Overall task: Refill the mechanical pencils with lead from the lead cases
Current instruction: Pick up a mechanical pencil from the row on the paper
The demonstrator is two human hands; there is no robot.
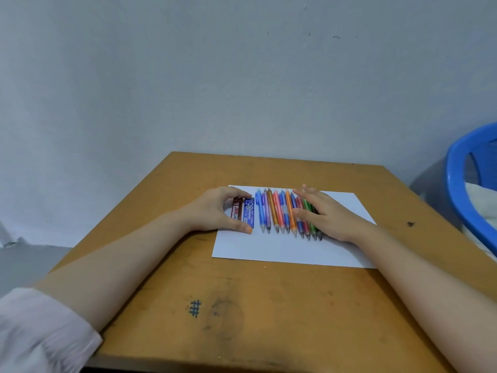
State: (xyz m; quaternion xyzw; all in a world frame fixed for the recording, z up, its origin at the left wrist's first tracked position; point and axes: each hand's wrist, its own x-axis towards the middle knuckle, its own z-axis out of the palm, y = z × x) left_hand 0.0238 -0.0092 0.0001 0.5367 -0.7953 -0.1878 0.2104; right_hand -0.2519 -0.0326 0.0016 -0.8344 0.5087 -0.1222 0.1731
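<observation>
Lead cases (pixel 249 214), brown and blue: side by side on white paper (pixel 282 251), left hand (pixel 215 211) curled round both ends. Mechanical pencils (pixel 274 211): coloured row just right of the cases on the same paper, right hand (pixel 326 215) flat on them, fingers straight

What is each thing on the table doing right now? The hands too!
Left hand, gripping the lead cases by their ends.
Right hand, flat, fingers straight, resting on the pencils.
Lead cases, lying flat side by side on the paper.
Pencils, lying in a tight row, tips toward the person.
Paper, flat on the table.
</observation>
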